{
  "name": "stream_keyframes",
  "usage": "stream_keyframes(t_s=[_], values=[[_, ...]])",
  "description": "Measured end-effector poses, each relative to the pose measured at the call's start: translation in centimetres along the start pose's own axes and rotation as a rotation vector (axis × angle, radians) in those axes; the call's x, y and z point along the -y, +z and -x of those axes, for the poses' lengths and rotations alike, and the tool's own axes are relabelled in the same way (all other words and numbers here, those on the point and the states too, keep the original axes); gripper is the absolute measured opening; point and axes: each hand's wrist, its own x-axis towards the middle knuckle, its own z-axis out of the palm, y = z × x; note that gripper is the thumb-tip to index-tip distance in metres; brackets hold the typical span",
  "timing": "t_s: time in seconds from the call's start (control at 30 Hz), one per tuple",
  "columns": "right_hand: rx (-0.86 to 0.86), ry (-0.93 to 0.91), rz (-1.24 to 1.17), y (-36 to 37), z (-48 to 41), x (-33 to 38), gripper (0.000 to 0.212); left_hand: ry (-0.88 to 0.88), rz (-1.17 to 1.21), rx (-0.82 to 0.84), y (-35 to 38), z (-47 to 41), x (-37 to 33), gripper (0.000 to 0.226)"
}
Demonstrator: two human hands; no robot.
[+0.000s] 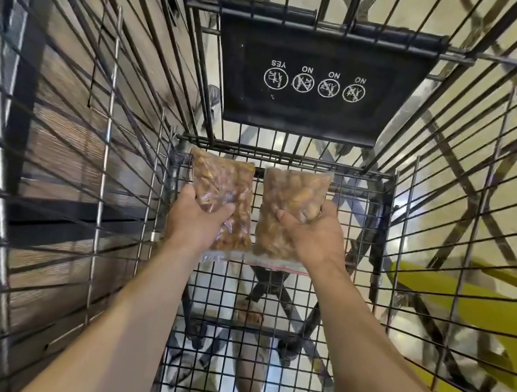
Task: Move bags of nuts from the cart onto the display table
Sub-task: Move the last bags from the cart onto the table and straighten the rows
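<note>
Both bags sit at the middle of the frame, low inside the cart (266,303), so the job looks barely begun: neither has reached the table, which is out of view. The left hand (198,220) grips the darker bag (220,189), fingers and thumb curled round its edges. The right hand (312,235) grips the paler bag (290,201) just beside it. No other bags show. Each bag's long axis runs up and down the frame, zip end toward the bottom. Whether they rest on the wire floor I cannot tell.
</note>
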Motion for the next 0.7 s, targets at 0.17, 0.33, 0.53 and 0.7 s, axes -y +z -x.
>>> stream_keyframes(t_s=[0.17,0.33,0.53,0.7], values=[[0.055,0.023,-0.082,-0.3,0.8,0.0,0.043,0.046,0.039,-0.013,-0.5,0.8,0.1,0.038],[0.057,-0.008,-0.119,-2.0,3.7,1.2,0.057,0.092,0.081,0.011,-2.1,3.6,-0.8,0.042],[0.068,-0.112,-0.101,-5.8,9.1,4.8,0.033,0.189,0.125,0.041,-5.3,9.8,-3.5,0.043],[0.055,-0.2,-0.122,-7.9,15.5,8.5,0.043,0.257,0.059,-0.05,-8.9,16.4,-5.9,0.056]])
